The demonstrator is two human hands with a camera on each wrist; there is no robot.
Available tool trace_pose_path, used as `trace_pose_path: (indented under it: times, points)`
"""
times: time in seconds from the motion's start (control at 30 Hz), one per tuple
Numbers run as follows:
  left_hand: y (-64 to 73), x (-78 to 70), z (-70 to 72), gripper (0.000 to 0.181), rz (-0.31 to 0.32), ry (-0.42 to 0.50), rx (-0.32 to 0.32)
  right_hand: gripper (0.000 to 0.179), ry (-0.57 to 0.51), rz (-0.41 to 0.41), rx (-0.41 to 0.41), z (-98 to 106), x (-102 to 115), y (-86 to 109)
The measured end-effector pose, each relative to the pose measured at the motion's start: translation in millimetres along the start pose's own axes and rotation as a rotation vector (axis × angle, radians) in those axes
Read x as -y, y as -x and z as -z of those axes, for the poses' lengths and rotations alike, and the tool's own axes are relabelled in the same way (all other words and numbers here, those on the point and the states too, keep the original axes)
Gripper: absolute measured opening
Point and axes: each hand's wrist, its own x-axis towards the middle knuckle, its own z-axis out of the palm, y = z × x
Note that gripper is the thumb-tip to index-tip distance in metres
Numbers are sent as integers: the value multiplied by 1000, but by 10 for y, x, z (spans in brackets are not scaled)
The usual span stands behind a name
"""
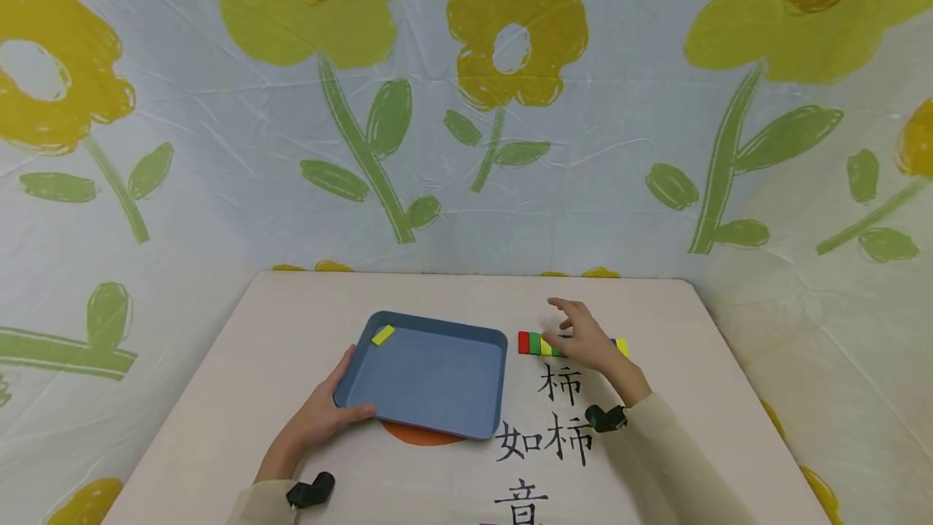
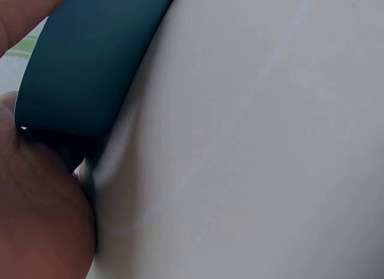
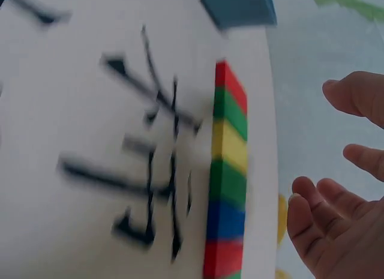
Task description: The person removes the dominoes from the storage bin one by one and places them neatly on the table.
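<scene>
A blue rectangular tray lies on the table, tilted slightly in the head view, with one yellow block near its far left corner. My left hand grips the tray's near left corner, fingers along the left side and thumb at the front rim. The left wrist view shows the tray wall close up. To the right of the tray runs a row of coloured blocks in red, green, yellow and blue. Over that row is my right hand, fingers spread and holding nothing, hiding part of it.
Large black printed characters mark the tabletop below the row. An orange printed shape shows partly from under the tray's front edge. Behind the table hangs a flower-patterned cloth, which also flanks both sides.
</scene>
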Motion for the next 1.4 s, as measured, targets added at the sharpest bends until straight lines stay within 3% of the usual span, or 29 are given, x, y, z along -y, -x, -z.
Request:
trace_pose_path:
  times: [0.4, 0.73, 1.1, 1.4]
  points:
    - [0, -13, 8, 115, 15, -5, 0, 71, -100, 82, 35, -479, 692, -348]
    - [-1, -6, 19, 115, 15, 11, -3, 70, -94, 198, 105, -938, 1122, -560]
    - [48, 10, 9, 114, 25, 17, 1, 71, -115, 283, 311, -1382, 1406, -651]
    - [29, -2, 14, 113, 15, 16, -3, 72, -60, 285, 377, -1658, 1572, -820]
